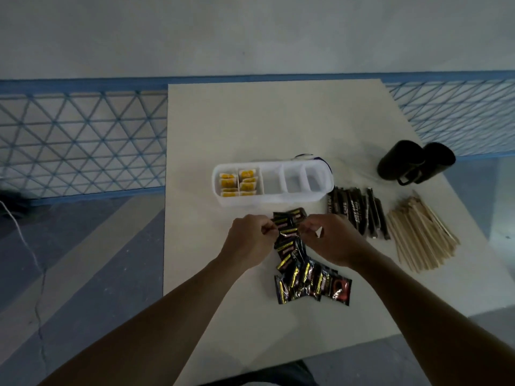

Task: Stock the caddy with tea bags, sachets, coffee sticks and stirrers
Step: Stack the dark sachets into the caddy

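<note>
The white caddy [273, 181] sits at frame centre; tea bags [238, 181] fill its left compartments, the other three are empty. Below it, the left hand [249, 238] and right hand [328, 240] pinch black sachets [289, 229] with curled fingers. Coffee sticks [358, 211] and wooden stirrers [420, 235], at right, remain unstocked.

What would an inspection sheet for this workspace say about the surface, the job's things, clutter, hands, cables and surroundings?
Surface: pale table, square-edged.
Job's things: white caddy holds yellow tea bags in its two left compartments, and the rest look empty; black sachets are piled nearest the person; coffee sticks and wooden stirrers lie right of the caddy.
Clutter: two black mugs, far right.
Fingers: left hand and right hand both pinch sachets at the pile's far end.
Cables: one thin cable at the left, off the table.
Surroundings: blue lattice railing behind.
</note>
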Motion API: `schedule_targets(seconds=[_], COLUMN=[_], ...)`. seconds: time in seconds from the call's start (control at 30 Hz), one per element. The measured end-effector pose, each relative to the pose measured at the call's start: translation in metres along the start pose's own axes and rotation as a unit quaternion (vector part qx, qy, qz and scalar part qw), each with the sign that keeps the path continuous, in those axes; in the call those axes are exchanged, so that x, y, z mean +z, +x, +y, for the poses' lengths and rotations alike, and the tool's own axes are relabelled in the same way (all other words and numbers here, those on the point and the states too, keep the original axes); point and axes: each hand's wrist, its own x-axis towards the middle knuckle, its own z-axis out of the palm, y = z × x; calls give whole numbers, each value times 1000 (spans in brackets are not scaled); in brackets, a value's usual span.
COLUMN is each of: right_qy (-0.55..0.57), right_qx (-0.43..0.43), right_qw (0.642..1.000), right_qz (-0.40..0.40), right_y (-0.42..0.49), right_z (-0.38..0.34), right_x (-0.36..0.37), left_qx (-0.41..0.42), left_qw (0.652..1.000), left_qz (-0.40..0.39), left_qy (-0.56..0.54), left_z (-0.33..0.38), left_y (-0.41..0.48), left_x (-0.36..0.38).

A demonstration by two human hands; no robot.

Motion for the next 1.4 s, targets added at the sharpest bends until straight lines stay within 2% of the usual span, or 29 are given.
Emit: schedule_targets(seconds=[0.13,0.3,0.4,0.53,0.73,0.93,1.1,1.27,1.4], right_qy=[-18,-58,-69,-79,-109,-158,-161,-129,-152], right_qx=[58,82,94,64,-63,-166,-171,-163,-162], right_qw=[997,993,990,990,986,962,961,969,969], right_qz=[-45,-65,-84,-94,-112,-148,-148,-131,-104], right_y=[-33,-63,-71,-71,-61,-51,-51,-51,-49], right_z=[18,46,60,67,67,61,55,56,59], right_x=[6,6,7,17,25,24,28,31,28], left_qx=[-29,-130,-153,-153,-146,-126,-98,-122,-134], left_qw=[998,979,973,980,987,991,995,992,988], left_qz=[-52,-146,-161,-119,-51,-2,9,28,42], left_qy=[18,53,62,44,52,33,10,-26,-62], left_z=[1,-3,-4,-5,0,6,12,18,23], left_y=[-20,-35,-43,-52,-59,-63,-62,-60,-56], left_x=[17,37,52,68,84,93,91,86,83])
